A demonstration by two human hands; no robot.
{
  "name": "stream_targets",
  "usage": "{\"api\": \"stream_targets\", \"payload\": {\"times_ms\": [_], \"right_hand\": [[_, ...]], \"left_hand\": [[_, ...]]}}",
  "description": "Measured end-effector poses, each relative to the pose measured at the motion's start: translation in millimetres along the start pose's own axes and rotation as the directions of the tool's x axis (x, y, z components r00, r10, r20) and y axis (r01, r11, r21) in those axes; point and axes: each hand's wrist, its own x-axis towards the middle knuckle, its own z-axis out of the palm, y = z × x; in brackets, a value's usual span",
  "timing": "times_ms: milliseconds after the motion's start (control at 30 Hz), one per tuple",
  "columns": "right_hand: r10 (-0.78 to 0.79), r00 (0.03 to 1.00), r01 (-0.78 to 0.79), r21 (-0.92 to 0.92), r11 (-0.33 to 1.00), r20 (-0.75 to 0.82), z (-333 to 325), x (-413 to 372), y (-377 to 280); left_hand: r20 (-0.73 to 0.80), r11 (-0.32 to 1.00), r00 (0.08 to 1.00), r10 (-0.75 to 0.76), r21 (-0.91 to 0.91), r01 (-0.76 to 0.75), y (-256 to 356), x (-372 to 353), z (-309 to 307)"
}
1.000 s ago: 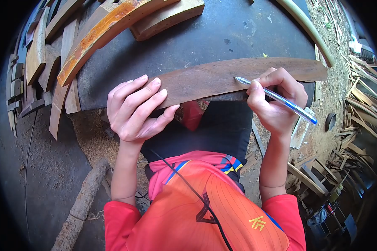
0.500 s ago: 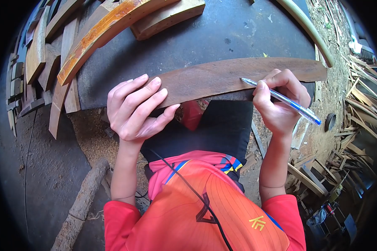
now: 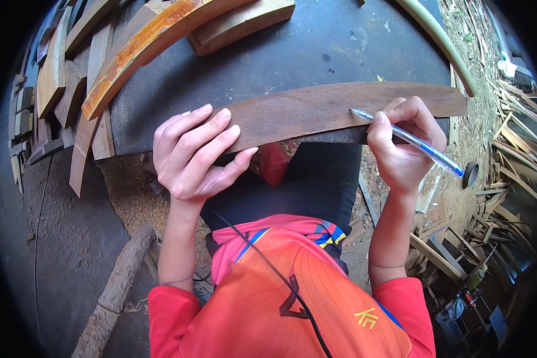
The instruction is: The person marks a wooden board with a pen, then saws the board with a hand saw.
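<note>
A long, slightly curved dark brown board (image 3: 316,109) lies along the near edge of a dark table (image 3: 268,68). My left hand (image 3: 194,156) grips the board's left end, fingers on its top face and thumb at the near edge. In my right hand (image 3: 409,140) is a clear pen with blue ink (image 3: 423,147), pinched between thumb and fingers. The pen's tip points left and meets the board's face right of its middle, close to the lower edge. My right fingers rest by the board's right part.
Curved wood pieces (image 3: 143,51) and a thick block (image 3: 241,25) lie at the table's back left. A pale curved strip (image 3: 438,42) is at the back right. Wood scraps (image 3: 519,143) pile up on the right, and a rough log (image 3: 116,292) lies at lower left.
My right hand and the pen have shifted slightly to the right along the board. My left hand and the board have hardly moved.
</note>
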Motion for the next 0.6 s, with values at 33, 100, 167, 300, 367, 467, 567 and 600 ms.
{"api": "stream_targets", "payload": {"times_ms": [33, 100, 167, 300, 367, 467, 567, 600], "right_hand": [[0.003, 1.0, -0.003, 0.003, 1.0, -0.005, 0.2, 0.2, -0.3], [0.009, 1.0, -0.009, 0.007, 1.0, -0.015, 0.7, 0.4, -1.4], [0.022, 0.999, -0.022, -0.009, 1.0, -0.025, 0.9, 0.5, -2.6], [0.033, 0.998, -0.035, -0.03, 0.999, -0.055, 3.0, 1.0, -3.7], [0.045, 0.997, -0.048, -0.033, 0.998, -0.061, 3.4, 1.0, -3.8], [0.05, 0.996, -0.054, -0.054, 0.997, -0.071, 3.6, 1.2, -4.3], [0.041, 0.996, -0.047, -0.064, 0.997, -0.085, 4.4, 1.5, -4.2], [0.037, 0.995, -0.043, -0.065, 0.997, -0.09, 4.8, 1.7, -4.1]], "left_hand": [[0.0, 1.0, 1.0, -0.001, -0.001, 0.001, 0.0, 0.2, 0.0], [-0.001, 1.0, 1.0, 0.002, 0.002, -0.002, -0.1, 0.4, 0.1], [-0.002, 1.0, 1.0, 0.004, 0.002, -0.004, -0.5, 0.2, 0.4], [-0.001, 1.0, 1.0, 0.004, 0.002, -0.004, -0.7, -0.1, 0.1], [0.0, 1.0, 1.0, 0.004, 0.005, -0.004, -0.6, -0.1, -0.2], [-0.003, 1.0, 1.0, 0.004, 0.004, -0.004, -0.5, -0.3, 0.2], [-0.007, 1.0, 1.0, 0.001, -0.001, -0.001, -0.2, 0.1, 0.4], [-0.006, 1.0, 1.0, 0.001, -0.001, -0.001, -0.1, 0.2, 0.1]]}}
